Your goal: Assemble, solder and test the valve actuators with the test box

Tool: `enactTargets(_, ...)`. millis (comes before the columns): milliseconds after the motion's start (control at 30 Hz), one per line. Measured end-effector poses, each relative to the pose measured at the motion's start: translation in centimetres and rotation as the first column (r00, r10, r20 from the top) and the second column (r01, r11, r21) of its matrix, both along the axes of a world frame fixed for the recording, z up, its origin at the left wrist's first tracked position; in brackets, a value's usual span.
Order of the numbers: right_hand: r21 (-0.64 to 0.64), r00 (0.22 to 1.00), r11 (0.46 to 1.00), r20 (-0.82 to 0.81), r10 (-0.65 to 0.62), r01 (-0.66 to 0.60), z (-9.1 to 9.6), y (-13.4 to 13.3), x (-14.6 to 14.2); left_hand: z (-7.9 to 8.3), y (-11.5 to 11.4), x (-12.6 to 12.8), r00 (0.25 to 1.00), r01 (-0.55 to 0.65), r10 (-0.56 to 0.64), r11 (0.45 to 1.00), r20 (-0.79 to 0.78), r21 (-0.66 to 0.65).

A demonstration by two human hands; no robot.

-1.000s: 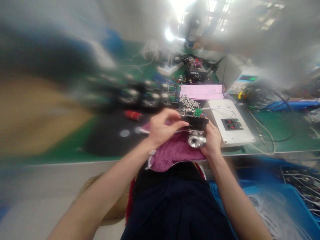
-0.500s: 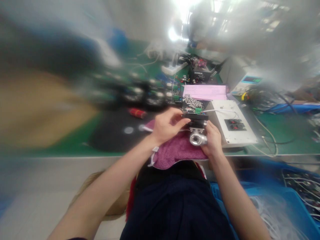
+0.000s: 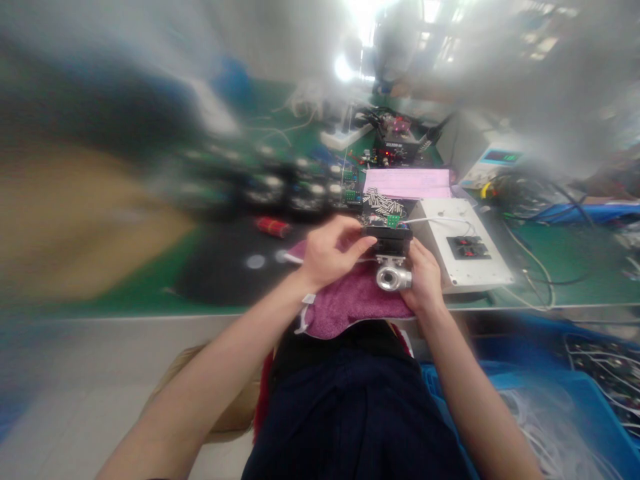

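Note:
Between my hands is a black motorized valve actuator (image 3: 389, 241) with a silver metal valve body (image 3: 393, 277) at its lower end. Its top is uncovered and shows a circuit board with a green terminal block (image 3: 393, 221); a white cable runs from there to the right. My left hand (image 3: 331, 251) grips the left side of the black housing, thumb on its near face. Curled around the right side, my right hand (image 3: 424, 273) supports it, with some fingers hidden behind. Under the valve a purple cloth (image 3: 350, 301) lies over the table edge.
Right of my hands stands a white box (image 3: 465, 250) with black clip terminals. Several small metal pins (image 3: 383, 201) lie behind the actuator, before a pink sheet (image 3: 407, 183). A red cylinder (image 3: 273, 227) rests on the black mat (image 3: 220, 267). A blue bin (image 3: 575, 407) is below right.
Both hands still hold the actuator in nearly the same pose. The whole view has shifted very slightly. A red light now shows on the black device at the back.

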State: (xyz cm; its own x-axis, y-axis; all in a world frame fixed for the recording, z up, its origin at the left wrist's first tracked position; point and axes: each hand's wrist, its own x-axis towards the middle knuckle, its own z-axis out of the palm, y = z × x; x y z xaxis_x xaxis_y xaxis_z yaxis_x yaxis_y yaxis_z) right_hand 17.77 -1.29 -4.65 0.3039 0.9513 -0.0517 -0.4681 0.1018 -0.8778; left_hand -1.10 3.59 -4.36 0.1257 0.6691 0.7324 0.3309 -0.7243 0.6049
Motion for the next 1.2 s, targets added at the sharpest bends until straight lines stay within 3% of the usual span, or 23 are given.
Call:
enactTargets(400, -0.004, 1.0, 1.0, 0.019, -0.013, 0.013, -0.1, 0.0, 0.0, -0.3, 0.2, -0.4, 0.998, 0.051, -0.053, 0.998, -0.043, -0.048)
enactTargets(833, -0.011, 0.999, 0.999, 0.028, -0.037, 0.037, -0.2, 0.0, 0.1, -0.4, 0.4, -0.8, 0.989, 0.117, -0.115, 0.993, -0.095, 0.019)
enactTargets(1067, -0.013, 0.999, 0.999, 0.029, -0.03, 0.031, -0.1, 0.0, 0.2, -0.7, 0.7, -1.5, 0.979, 0.088, -0.075, 0.994, -0.19, 0.061)
enactTargets(1200, -0.006, 0.999, 0.999, 0.012, -0.036, 0.036, 0.0, 0.0, 0.1, -1.2, 0.8, -1.5, 0.984, 0.083, -0.078, 0.996, -0.158, 0.025)
